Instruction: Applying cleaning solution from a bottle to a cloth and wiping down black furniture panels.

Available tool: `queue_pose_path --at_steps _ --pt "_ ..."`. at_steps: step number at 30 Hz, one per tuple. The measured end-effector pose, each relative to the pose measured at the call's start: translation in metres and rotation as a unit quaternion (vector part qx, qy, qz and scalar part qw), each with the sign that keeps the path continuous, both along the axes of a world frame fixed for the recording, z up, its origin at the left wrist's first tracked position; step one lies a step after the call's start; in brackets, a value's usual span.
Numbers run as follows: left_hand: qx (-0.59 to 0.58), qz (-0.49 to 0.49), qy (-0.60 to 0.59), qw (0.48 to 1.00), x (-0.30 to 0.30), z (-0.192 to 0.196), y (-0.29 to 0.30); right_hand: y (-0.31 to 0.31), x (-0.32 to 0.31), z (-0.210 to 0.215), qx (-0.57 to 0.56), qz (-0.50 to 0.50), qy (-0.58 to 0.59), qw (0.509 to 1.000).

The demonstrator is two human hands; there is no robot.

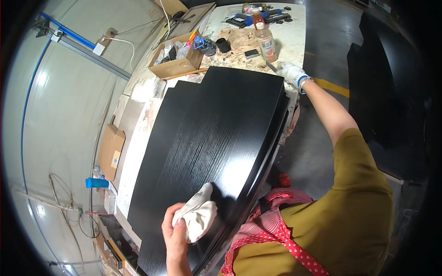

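Note:
My bare left hand [173, 232] is closed around a bunched white cloth [200, 214] over the near part of a glossy black panel [189, 133]. The panel tops a stack of similar black panels, and light glares off its surface near the cloth. Stretched far forward, my right hand [292, 74] wears a white glove with a blue cuff. Its fingers close on a thin grey stick-like thing [271, 66], whose kind I cannot make out, just beyond the panel's far right corner. A clear labelled bottle [267, 44] stands beside that hand.
On the stained white table [294, 32] are a reddish-brown bottle [257, 18], a small dark block [252, 54], a black cup [223, 45], a blue-topped jar [205, 46], a cardboard box [177, 66] of odds and ends and blue-black tools [237, 20]. More black panels [382, 101] stand at right.

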State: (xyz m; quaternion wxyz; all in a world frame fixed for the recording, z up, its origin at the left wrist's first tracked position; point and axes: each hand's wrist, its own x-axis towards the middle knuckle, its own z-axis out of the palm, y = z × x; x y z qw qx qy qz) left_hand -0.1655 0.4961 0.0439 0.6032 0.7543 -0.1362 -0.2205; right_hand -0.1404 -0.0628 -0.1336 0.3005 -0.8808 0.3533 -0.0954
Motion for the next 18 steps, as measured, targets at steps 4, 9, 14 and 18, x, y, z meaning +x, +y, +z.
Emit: queue_pose_path --at_steps 4,9,14,18 --pt "-0.04 -0.013 0.004 0.999 0.014 -0.002 -0.046 -0.016 -0.002 0.007 -0.035 -0.002 -0.075 0.997" --pt "-0.124 0.026 -0.055 0.99 0.035 -0.004 -0.119 0.092 -0.01 0.128 0.234 0.202 -0.42 0.853" --pt "-0.071 -0.03 -0.128 0.989 0.047 -0.026 -0.156 0.235 -0.011 0.128 0.268 0.422 -0.366 0.785" --pt "0.084 -0.07 -0.438 0.892 0.091 -0.003 -0.085 0.196 0.038 0.138 0.499 0.392 -0.353 0.687"
